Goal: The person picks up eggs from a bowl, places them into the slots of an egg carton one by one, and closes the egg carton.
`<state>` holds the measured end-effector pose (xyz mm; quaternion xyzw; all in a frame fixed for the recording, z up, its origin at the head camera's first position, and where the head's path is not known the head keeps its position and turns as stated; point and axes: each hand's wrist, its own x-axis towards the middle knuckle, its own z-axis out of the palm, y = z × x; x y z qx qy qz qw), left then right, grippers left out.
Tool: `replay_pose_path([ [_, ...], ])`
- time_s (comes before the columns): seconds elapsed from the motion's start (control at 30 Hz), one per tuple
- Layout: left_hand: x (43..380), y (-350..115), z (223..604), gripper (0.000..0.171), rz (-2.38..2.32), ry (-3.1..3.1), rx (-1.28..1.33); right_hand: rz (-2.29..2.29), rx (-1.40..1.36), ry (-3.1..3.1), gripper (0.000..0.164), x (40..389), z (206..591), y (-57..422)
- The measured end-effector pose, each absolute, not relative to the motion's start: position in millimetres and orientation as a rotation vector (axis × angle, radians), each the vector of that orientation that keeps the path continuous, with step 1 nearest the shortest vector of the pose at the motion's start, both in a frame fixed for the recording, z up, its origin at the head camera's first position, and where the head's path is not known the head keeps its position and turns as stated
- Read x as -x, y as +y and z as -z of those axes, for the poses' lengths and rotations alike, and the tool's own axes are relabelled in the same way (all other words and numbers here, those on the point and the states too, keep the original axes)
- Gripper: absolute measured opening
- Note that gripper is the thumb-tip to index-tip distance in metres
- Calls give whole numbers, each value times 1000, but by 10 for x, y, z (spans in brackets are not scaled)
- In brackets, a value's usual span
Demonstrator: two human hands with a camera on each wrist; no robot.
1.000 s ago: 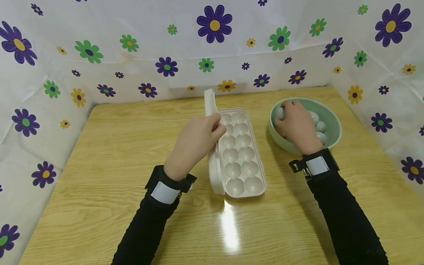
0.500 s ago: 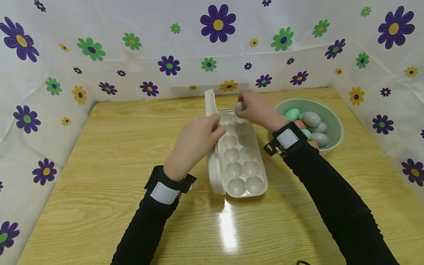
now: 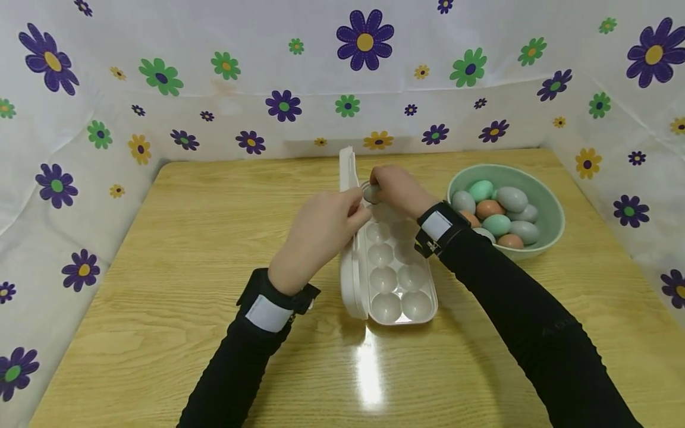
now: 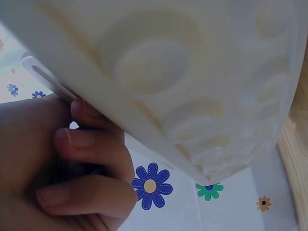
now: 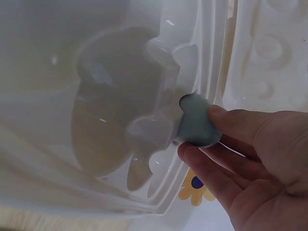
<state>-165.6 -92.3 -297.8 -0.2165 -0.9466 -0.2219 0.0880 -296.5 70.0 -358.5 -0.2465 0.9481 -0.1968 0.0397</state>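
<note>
A white plastic egg box (image 3: 405, 322) lies open in the head view, its cups facing up and its lid (image 3: 350, 285) standing up on the left. My left hand (image 3: 320, 232) pinches the lid's upper edge. In the left wrist view, the curled fingers (image 4: 98, 151) lie beside that edge. My right hand (image 3: 400, 190) holds a grey-blue egg (image 3: 371, 194) at the far left cup. The right wrist view shows the egg (image 5: 198, 126) between thumb and fingertips, at the cups. Whether it touches the cup's bottom cannot be seen. The nearer cups are bare.
A pale green bowl (image 3: 552, 223) stands right of the box, holding several grey, green and brown eggs (image 3: 511, 199). My right forearm (image 3: 497, 291) passes in front of it. Flowered cloth (image 3: 321, 113) hangs behind and at both sides of the wooden table (image 3: 214, 202).
My right hand has lifted the egg out of the bowl, carried it left to the box and lowered it at the far end. My left hand has stayed on the lid.
</note>
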Motion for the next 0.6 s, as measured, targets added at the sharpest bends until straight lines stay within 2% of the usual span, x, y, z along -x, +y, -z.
replay_pose_path([
  [0.6, 1636, -1022, 3037, 19, 822, -2827, 600, 528, 895, 2909, 28, 3011, 3752, 767],
])
